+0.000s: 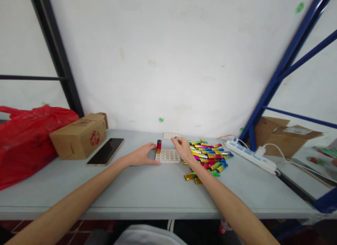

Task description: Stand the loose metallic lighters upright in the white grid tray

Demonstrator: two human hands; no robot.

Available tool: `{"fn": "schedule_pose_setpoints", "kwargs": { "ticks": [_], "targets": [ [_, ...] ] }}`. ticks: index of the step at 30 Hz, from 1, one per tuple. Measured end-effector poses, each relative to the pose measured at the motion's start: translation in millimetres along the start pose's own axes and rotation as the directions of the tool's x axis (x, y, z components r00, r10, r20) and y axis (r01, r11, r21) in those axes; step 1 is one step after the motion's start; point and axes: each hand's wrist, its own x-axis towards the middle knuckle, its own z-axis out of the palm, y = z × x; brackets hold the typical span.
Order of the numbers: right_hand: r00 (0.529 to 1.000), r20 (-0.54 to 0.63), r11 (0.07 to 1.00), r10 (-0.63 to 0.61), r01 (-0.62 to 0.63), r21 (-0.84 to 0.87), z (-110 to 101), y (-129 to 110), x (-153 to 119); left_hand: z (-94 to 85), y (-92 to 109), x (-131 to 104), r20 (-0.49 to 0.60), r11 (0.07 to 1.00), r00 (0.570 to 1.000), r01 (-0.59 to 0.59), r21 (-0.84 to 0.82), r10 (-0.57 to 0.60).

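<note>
A small white tray (168, 156) with rows of round holes lies on the table in front of me. In its back left corner a red and gold lighter (159, 146) with a dark top stands upright. Thumb and fingers of my left hand (142, 155) span the tray's left side, thumb at the front corner and fingers at the back. Above the tray's right end, my right hand (184, 150) is closed in a pinch on a lighter (176, 137); only its dark tip shows. Many shiny coloured lighters (210, 156) lie heaped beside and behind my right hand.
Another white tray (170, 135) lies by the wall. Leftward are a dark phone (106, 152), a cardboard box (79, 136) and a red plastic bag (34, 139). On the right lies a white power strip (251, 156) with cables; an opened carton (284, 136) stands behind the blue frame (279, 73).
</note>
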Motion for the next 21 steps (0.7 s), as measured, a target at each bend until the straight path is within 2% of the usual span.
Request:
{"fn": "schedule_pose_setpoints", "kwargs": {
  "ticks": [8, 11, 14, 17, 21],
  "targets": [
    [0.999, 0.013, 0.995, -0.041, 0.041, -0.086, 7.1, -1.9, -2.4, -1.0, -0.4, 0.6, 0.016, 1.000, 1.000, -0.007, 0.004, 0.007],
    [0.992, 0.107, 0.996, -0.066, 0.072, -0.057, 7.4, -1.2, -4.9, -0.5, -0.5, 0.5, 0.019, 1.000, 1.000, -0.005, -0.006, 0.005],
    [0.954, 0.237, 0.974, -0.181, 0.207, -0.090, 5.9, -2.4, -7.1, -0.1, -0.6, 0.3, 0.016, 1.000, 1.000, -0.007, -0.014, 0.007],
    [0.909, 0.273, 0.899, -0.316, 0.379, -0.222, 4.1, -5.6, -7.6, 0.5, -1.2, 0.4, 0.012, 1.000, 1.000, -0.009, -0.017, 0.009],
    [0.898, 0.332, 0.870, -0.288, 0.390, -0.300, 4.2, -8.2, -6.2, 1.1, -2.0, 1.3, 0.009, 1.000, 1.000, -0.007, -0.019, 0.007]
  ]
}}
